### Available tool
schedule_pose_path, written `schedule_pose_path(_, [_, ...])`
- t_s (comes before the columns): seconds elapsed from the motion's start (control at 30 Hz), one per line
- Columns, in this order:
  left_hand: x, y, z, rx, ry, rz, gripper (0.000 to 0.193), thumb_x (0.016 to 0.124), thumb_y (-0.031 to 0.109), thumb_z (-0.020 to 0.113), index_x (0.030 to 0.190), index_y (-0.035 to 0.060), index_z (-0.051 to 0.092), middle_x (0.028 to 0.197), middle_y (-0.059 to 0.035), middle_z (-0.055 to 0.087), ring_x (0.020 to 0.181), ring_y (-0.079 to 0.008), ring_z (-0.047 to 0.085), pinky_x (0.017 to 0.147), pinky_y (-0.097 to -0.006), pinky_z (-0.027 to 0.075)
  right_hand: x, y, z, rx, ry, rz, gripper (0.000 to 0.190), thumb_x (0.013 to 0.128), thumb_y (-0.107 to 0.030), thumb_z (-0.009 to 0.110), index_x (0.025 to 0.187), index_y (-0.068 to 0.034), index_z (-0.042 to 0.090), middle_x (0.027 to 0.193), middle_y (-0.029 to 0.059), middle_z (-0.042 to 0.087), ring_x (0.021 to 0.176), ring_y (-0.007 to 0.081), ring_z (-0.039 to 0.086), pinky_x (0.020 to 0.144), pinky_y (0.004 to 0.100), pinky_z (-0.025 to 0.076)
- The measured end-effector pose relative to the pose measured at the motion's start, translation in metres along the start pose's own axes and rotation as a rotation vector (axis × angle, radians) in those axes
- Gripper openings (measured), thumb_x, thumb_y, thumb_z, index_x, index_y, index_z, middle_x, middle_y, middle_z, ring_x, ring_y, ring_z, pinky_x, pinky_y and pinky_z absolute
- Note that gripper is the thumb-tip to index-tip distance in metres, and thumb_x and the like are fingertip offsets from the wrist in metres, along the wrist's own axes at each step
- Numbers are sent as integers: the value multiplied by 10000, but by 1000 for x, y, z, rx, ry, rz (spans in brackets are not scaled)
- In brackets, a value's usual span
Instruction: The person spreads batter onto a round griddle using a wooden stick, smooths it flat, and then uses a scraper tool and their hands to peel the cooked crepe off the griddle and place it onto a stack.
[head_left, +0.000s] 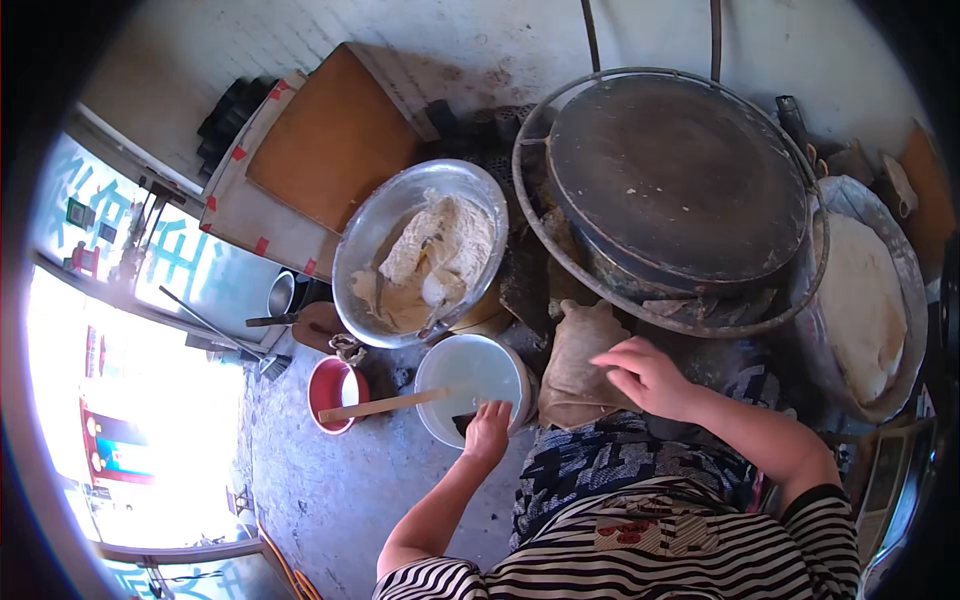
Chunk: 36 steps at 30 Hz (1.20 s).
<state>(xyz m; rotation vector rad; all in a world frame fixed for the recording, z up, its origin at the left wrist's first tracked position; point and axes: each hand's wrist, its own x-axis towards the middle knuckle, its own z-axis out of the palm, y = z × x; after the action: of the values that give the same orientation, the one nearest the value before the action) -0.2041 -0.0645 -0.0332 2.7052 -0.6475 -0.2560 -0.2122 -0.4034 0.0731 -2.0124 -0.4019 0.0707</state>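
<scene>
My left hand (488, 433) is at the near rim of a white bucket of cloudy liquid (472, 375), its fingers bent beside a dark object (463, 422) that it partly hides; whether it grips that object I cannot tell. A flat wooden stick (382, 405) lies across the bucket's left rim, reaching over a red bucket (315, 390). Over the cloth (577, 360) on my lap, my right hand (651, 379) is held with its fingers apart and nothing in them. Beyond the white bucket, a metal basin (352, 255) holds flour and batter with a ladle in it.
A large round griddle (675, 180) with a metal ring around it stands ahead. To its right, a plastic-lined basket (911, 300) holds pale flatbreads (859, 300). Brown boards (337, 142) are at the upper left. A broom (274, 366) stands near the bright doorway.
</scene>
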Motion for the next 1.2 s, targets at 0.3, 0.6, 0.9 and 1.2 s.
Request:
schedule_pose_path(0.3, [79, -28, -84, -964, 819, -703, 471, 975, 393, 542, 1217, -8, 493, 1114, -141, 561, 965, -267, 579, 863, -408, 470, 32, 3, 50, 1259, -639, 724, 428, 991, -432, 478, 930, -33, 619, 927, 115, 644, 899, 230, 658, 782, 399, 577])
schedule_pose_path(0.6, [168, -173, -90, -2253, -109, -1025, 123, 904, 79, 537, 938, -32, 500, 865, -131, 579, 535, -124, 525, 411, -212, 408, 10, -33, -31, 627, -994, 632, 402, 895, -95, 480, 1296, -103, 472, 1070, 130, 602, 821, 181, 672, 694, 331, 578])
schedule_pose_path(0.9, [137, -126, -89, 352, 98, -359, 297, 898, 60, 503, 1173, -33, 442, 899, -237, 622, 792, -384, 682, 614, -469, 536, -31, -27, -60, -73, -581, 346, 509, 898, -93, 496, 1390, -27, 385, 838, 185, 657, 736, 337, 661, 664, 442, 498])
schedule_pose_path(1.2, [217, -108, -103, 596, 81, -306, 661, 883, 65, 537, 1487, 101, 271, 1113, -203, 578, 881, -377, 677, 690, -451, 557, -65, -9, -57, -69, -445, 415, 450, 906, -125, 524, 1343, -57, 438, 911, 166, 675, 773, 361, 660, 671, 456, 508])
